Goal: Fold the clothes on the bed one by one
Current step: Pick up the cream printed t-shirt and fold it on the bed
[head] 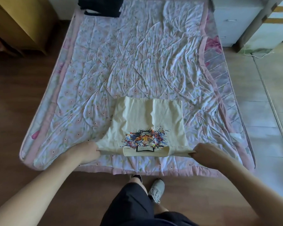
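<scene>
Legs in dark shorts [134,204] and a pale shoe [156,190] stand at 6 o'clock on the wood floor [23,144], right at the foot of the bed [137,54]. Just beyond, both hands pinch the near edge of a cream shirt [147,116]: the left hand [88,152] at 8 o'clock curls round one shoulder corner, the right hand [202,152] at 4 o'clock grips the other, and the cloth pulls taut between them.

Collar, label and bright print [145,137] face up near the hands; the far half lies flat, with the sides seemingly already turned in. I judge this is the lengthwise fold. The next move would call for lifting both corners evenly and carrying them toward 12 o'clock to meet the far hem, keeping the sides square.

Room is ample: rumpled floral sheet runs open toward 12 o'clock. A dark garment [101,5] waits at 11 o'clock, well apart. The bed's near edge sits just beside the hands, so slack could slip off there.
</scene>
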